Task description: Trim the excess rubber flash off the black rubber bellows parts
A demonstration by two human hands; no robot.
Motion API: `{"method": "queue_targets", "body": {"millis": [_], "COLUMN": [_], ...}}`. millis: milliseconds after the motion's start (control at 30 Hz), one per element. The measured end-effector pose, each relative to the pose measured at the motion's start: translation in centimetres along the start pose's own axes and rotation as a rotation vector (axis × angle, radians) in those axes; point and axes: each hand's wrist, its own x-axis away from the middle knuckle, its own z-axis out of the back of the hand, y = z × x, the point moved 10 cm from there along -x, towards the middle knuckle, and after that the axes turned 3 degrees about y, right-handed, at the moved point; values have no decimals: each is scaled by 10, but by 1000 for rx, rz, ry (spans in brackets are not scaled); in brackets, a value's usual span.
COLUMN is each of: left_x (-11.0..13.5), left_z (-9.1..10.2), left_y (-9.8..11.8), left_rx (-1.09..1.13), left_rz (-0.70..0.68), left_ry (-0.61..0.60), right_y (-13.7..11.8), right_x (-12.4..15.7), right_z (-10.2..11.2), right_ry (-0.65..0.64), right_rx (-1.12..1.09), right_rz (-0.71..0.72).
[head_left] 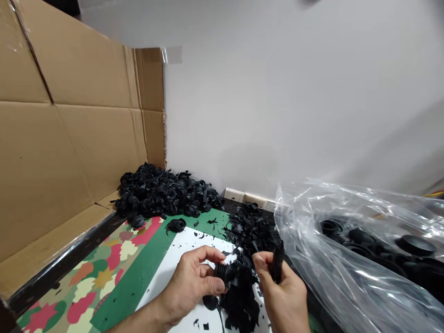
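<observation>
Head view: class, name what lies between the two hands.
The head view shows a ribbed black rubber part, held by the left hand, and a heap of black rubber offcuts between it and the right hand.

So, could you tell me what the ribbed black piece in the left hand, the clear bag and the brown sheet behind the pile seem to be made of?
The ribbed black piece looks like moulded rubber or soft plastic: matte, with deep, even folds. The clear bag seems to be thin polythene film, glossy and creased. The brown sheet looks like cardboard, matte, with scored fold lines.
</observation>
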Motion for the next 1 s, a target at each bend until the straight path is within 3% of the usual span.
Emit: {"method": "queue_targets", "body": {"millis": [200, 500, 667, 767, 867, 1000], "left_x": [-1, -7, -5, -5, -6, -7], "left_z": [-2, 4, 0, 1, 12, 23], "left_y": [11, 4, 4, 6, 5, -6], "left_rx": [81, 126, 77, 78, 156, 264], "left_rz": [-82, -94, -94, -92, -99, -73], "left_ry": [-46, 2, -21, 17, 154, 267], "right_y": [-2, -46, -35, -51, -70, -64], "right_x": [10, 42, 49, 50, 60, 62], "right_z": [-16, -50, -66, -51, -41, -53], "right_ry": [-63, -302, -400, -290, -170, -182], "right_rx": [-155, -434, -505, -429, -272, -225], "right_rz": [1, 183, 81, 303, 592, 644]}}
